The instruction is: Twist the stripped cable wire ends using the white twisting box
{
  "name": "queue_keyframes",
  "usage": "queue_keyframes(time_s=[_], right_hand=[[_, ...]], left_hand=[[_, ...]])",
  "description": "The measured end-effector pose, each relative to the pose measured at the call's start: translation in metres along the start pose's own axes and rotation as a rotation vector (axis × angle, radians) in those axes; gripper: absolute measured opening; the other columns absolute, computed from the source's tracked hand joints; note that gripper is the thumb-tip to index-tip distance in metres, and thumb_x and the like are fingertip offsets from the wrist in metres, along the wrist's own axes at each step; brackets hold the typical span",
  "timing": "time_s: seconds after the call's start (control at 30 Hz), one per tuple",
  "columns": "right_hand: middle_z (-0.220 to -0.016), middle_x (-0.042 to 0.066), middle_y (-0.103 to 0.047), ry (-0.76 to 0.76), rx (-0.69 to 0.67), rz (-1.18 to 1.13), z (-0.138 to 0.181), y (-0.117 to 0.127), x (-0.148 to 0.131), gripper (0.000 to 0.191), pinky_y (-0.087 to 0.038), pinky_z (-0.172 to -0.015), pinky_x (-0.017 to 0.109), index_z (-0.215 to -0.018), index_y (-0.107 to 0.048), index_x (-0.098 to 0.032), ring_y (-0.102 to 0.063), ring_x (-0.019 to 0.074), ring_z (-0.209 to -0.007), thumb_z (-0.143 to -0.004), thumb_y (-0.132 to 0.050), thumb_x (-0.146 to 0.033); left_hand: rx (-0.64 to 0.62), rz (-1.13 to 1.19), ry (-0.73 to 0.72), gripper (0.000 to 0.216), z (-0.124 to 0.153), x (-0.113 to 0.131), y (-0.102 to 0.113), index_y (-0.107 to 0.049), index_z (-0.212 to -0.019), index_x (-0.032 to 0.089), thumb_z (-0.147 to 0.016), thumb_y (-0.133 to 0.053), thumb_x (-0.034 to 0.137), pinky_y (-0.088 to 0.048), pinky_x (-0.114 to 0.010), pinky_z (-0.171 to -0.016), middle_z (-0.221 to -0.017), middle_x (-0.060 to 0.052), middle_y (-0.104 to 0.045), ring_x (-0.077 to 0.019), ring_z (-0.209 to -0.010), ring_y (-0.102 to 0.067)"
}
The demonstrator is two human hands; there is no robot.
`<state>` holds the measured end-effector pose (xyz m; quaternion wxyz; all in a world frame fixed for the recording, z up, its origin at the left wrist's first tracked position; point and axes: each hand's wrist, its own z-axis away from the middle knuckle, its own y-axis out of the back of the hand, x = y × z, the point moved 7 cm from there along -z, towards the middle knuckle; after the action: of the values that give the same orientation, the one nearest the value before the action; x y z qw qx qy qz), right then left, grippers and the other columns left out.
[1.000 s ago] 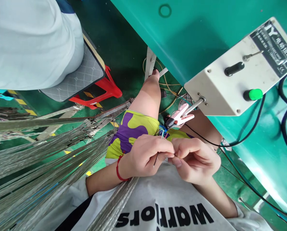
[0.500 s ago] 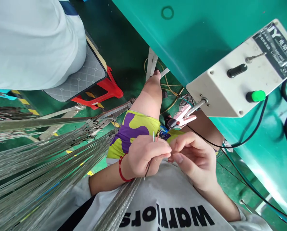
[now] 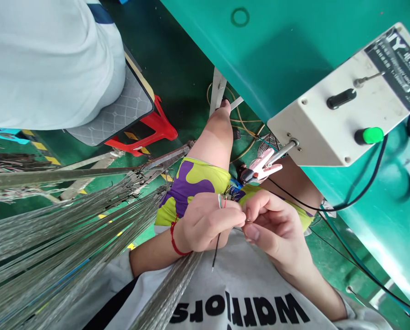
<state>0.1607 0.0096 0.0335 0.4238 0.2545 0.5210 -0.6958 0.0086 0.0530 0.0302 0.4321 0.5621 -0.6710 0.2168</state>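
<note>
Two-handed pinch: left hand (image 3: 205, 223), right hand (image 3: 277, 229)

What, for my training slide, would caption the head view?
Left hand and right hand pinch thin coloured wires together near a cream control box.

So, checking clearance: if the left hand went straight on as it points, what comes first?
Likely the right hand: the left hand points at its fingertips, thin wires pinched between them.

White control box (image 3: 342, 114), green button (image 3: 369, 135), red stool (image 3: 156, 130), pink clip (image 3: 261, 166), teal machine panel (image 3: 276, 46)
</note>
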Motion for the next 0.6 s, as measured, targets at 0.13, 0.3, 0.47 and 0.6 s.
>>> queue_keyframes(time_s=[0.13, 0.3, 0.47, 0.6], right_hand=[[-0.086, -0.003, -0.076, 0.032, -0.011, 0.017, -0.002, 0.002, 0.002, 0.031, -0.051, -0.064, 0.022, -0.098, -0.085, -0.027, -0.061, 0.0123, -0.070, -0.087, -0.112, -0.017], [-0.084, -0.003, -0.073, 0.072, -0.029, 0.070, -0.005, 0.001, 0.000, 0.032, -0.048, -0.059, 0.025, -0.098, -0.080, -0.027, -0.056, 0.0131, -0.064, -0.090, -0.111, -0.024], [-0.080, -0.005, -0.070, 0.081, -0.031, 0.104, -0.008, -0.001, -0.002, 0.033, -0.041, -0.056, 0.024, -0.093, -0.074, -0.026, -0.049, 0.0108, -0.061, -0.094, -0.107, -0.023], [-0.078, -0.006, -0.069, 0.140, -0.033, 0.150, -0.008, -0.001, -0.005, 0.032, -0.042, -0.056, 0.024, -0.092, -0.073, -0.026, -0.050, 0.0109, -0.061, -0.095, -0.104, -0.021]], left_hand=[[0.078, -0.156, -0.166, 0.019, -0.005, 0.016, 0.004, -0.073, -0.113, 0.022, -0.125, -0.058, 0.023, -0.061, -0.018, -0.060, -0.081, 0.009, -0.077, -0.0048, -0.054, -0.074], [0.082, -0.196, -0.180, 0.020, -0.007, 0.018, 0.001, -0.073, -0.112, 0.017, -0.125, -0.057, 0.017, -0.063, -0.020, -0.063, -0.084, 0.008, -0.079, -0.0055, -0.057, -0.077], [0.142, -0.143, -0.257, 0.015, -0.009, 0.018, -0.002, -0.072, -0.115, 0.018, -0.121, -0.061, 0.010, -0.056, -0.021, -0.055, -0.080, 0.004, -0.079, -0.0080, -0.057, -0.060], [0.108, -0.168, -0.260, 0.016, -0.009, 0.018, -0.003, -0.072, -0.116, 0.018, -0.121, -0.060, 0.009, -0.053, -0.027, -0.056, -0.078, 0.003, -0.077, -0.0115, -0.058, -0.057]])
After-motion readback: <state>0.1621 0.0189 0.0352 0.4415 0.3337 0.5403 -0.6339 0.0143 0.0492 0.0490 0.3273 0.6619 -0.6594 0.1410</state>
